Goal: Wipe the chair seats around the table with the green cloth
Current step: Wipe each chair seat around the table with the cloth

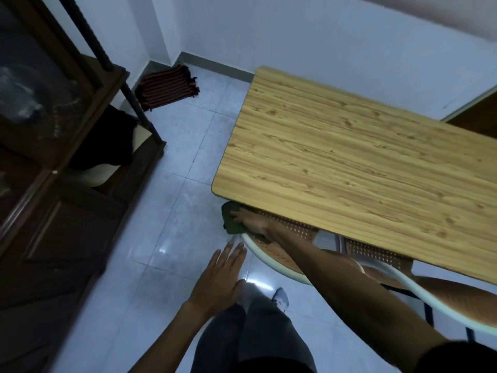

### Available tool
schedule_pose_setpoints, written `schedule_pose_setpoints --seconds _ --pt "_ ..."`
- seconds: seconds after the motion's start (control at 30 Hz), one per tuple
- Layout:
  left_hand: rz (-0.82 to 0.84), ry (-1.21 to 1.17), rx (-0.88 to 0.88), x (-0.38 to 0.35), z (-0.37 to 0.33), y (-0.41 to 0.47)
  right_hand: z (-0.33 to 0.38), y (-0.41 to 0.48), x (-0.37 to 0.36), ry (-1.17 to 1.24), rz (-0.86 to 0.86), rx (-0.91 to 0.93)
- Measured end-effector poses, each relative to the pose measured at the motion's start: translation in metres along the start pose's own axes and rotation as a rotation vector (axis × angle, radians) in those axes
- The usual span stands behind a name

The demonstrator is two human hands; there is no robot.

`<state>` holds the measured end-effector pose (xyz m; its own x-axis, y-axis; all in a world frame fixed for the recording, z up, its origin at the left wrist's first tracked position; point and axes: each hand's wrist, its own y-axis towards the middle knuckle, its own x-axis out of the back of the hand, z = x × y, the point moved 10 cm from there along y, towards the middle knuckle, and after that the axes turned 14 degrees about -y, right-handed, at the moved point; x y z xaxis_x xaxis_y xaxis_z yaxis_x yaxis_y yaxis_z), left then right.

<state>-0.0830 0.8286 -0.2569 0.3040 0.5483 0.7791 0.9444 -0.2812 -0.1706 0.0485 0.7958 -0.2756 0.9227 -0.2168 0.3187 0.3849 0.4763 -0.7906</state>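
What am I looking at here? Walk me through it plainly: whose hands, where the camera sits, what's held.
There is no machine: a person wears one camera on the head, looking down at their own hands. The right hand presses a green cloth onto a perforated chair seat tucked partly under the wooden table. The left hand is open, holding nothing, above the tiled floor. A dark cabinet stands on the left, and a striped mat lies in the corner.
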Motion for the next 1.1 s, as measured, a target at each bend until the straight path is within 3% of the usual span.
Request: schedule_pose_setpoints --seconds 0.07,0.23,0.33,0.57,0.73,0.83,0.93,1.0,1.1 --pt "0.039 0.056 -0.043 0.002 0.000 -0.005 -0.012 -0.019 -0.009 -0.037 0.002 0.103" --pt "0.121 0.124 -0.072 -0.004 0.008 -0.015 -0.072 -0.076 -0.026 -0.266 -0.079 0.151" --pt "0.122 0.117 -0.058 -0.001 0.010 -0.020 -0.068 -0.074 -0.030 -0.414 -0.138 0.148" --pt "0.044 0.087 -0.006 0.013 0.015 -0.040 0.008 0.017 0.004 -0.224 -0.063 -0.017" --pt "-0.016 0.031 -0.006 0.017 0.002 -0.046 -0.048 0.094 -0.004 -0.083 0.012 -0.138" --pt "0.011 0.007 0.005 0.015 0.002 -0.045 -0.040 0.036 0.002 -0.009 -0.091 -0.091" --pt "0.022 -0.001 -0.025 0.021 0.001 -0.039 -0.011 -0.041 0.001 -0.106 -0.155 0.083" --pt "0.019 0.001 -0.051 0.029 -0.001 -0.032 -0.039 -0.077 -0.014 -0.235 -0.168 0.119" --pt "0.033 0.015 -0.062 0.034 -0.001 -0.012 -0.122 -0.128 -0.025 -0.462 -0.296 0.018"
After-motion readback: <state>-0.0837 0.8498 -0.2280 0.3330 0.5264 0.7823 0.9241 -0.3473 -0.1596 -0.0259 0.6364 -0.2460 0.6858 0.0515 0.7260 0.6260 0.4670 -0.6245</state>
